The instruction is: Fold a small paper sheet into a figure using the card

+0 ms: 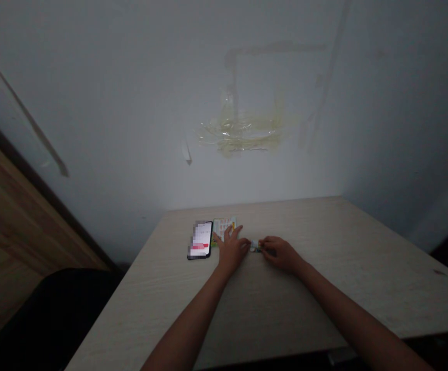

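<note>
My left hand rests on the pale wooden table, its fingers spread over the edge of a small colourful packet. My right hand lies just to the right, its fingers pinched on a small light-blue item that sits between the two hands. The item is too small to name. A smartphone with a lit screen lies flat on the table just left of my left hand.
A white wall with old tape marks rises right behind the table. A wooden panel stands at the left. Something dark sits low beside the table's left edge.
</note>
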`<action>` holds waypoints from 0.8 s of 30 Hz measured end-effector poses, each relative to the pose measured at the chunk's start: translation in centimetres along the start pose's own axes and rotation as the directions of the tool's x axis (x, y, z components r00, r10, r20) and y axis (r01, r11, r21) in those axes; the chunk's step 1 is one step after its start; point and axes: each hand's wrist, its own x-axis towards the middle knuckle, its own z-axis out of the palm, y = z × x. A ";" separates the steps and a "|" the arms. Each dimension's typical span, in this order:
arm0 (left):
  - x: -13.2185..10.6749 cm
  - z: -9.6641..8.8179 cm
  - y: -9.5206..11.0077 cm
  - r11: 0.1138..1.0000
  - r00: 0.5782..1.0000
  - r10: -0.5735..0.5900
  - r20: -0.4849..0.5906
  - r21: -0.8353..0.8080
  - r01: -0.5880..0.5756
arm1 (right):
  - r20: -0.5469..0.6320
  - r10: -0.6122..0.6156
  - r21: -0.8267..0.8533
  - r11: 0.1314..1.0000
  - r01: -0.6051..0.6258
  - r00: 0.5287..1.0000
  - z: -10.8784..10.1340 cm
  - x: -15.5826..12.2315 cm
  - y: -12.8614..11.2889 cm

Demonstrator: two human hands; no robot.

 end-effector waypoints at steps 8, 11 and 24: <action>0.5 -0.3 -0.3 1.000 1.000 0.010 0.018 -0.009 -0.010 | 0.003 -0.004 0.009 1.000 0.004 1.000 0.0 0.1 0.0; 0.7 -0.5 -0.4 1.000 0.999 0.013 0.045 -0.001 -0.013 | 0.001 -0.013 0.026 1.000 0.013 1.000 0.1 0.1 0.2; 0.6 -1.1 -0.4 0.999 0.995 0.024 0.101 0.036 -0.028 | -0.011 -0.012 0.057 0.998 0.012 1.000 0.2 0.1 0.5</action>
